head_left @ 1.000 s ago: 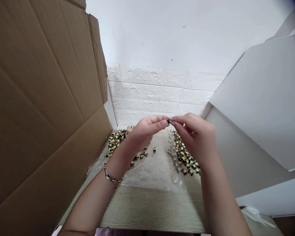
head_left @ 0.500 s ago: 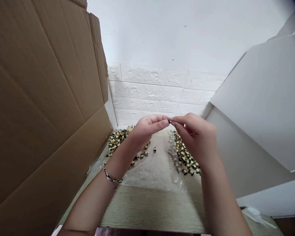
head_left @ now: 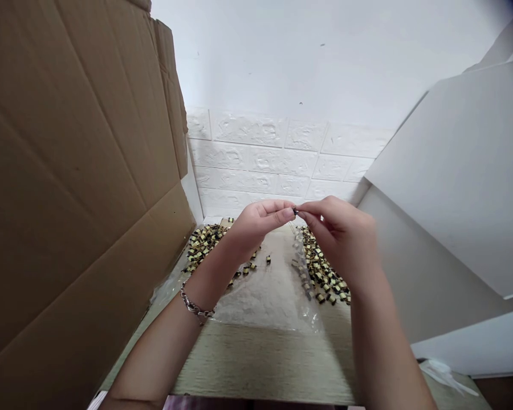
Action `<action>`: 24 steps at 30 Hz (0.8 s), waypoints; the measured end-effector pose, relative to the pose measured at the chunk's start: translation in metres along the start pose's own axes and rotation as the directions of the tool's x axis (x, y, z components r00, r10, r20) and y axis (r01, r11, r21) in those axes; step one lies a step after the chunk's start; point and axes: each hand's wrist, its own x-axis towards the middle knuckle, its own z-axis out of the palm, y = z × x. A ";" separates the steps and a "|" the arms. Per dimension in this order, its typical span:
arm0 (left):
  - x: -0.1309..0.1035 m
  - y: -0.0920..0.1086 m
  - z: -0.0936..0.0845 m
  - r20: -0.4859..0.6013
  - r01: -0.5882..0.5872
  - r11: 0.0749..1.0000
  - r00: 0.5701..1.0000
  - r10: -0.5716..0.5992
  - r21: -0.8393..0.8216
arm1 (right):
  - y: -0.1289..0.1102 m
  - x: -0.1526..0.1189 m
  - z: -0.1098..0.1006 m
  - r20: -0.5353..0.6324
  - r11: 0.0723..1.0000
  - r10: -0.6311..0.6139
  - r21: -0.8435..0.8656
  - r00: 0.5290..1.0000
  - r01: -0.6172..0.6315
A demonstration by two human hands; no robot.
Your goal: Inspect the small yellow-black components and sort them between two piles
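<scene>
Between my two hands, just above the plastic sheet, is a small dark coil (head_left: 294, 211) with thin wire leads hanging below it. My left hand (head_left: 263, 221) pinches it between thumb and fingers. From the other side, the thumb and forefinger of my right hand (head_left: 340, 230) are closed at its edge; what exactly they grip there is too small to make out. Similar yellow-and-black coils lie in a left pile (head_left: 203, 245), partly behind my left forearm, and in a right pile (head_left: 325, 276). One single coil (head_left: 268, 259) sits between the piles.
A clear plastic sheet (head_left: 265, 304) covers part of the wooden table (head_left: 265, 364). Tall cardboard (head_left: 77, 171) walls the left side, and white panels (head_left: 453, 171) stand on the right. Behind is a white brick-patterned wall (head_left: 260, 162). White plastic scrap (head_left: 447, 376) lies at lower right.
Almost nothing differs. Both hands stay at the same spot with the coil between them, and the piles look the same.
</scene>
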 end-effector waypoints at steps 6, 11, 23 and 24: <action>0.001 -0.004 0.001 0.002 0.011 1.000 1.000 -0.010 -0.025 | 0.003 0.001 0.000 0.041 1.000 0.017 -0.009 0.999 -0.016; 0.001 -0.007 0.000 -0.043 0.096 0.992 0.994 -0.100 -0.080 | 0.004 0.002 0.003 0.008 1.000 0.011 0.017 1.000 -0.011; 0.000 -0.006 0.002 -0.037 0.114 0.989 0.992 -0.118 -0.095 | 0.001 0.000 0.003 -0.012 1.000 0.012 0.025 1.000 -0.012; 0.000 -0.006 0.002 -0.041 0.115 0.989 0.992 -0.119 -0.090 | 0.002 0.000 0.003 -0.011 1.000 0.013 0.028 1.000 -0.013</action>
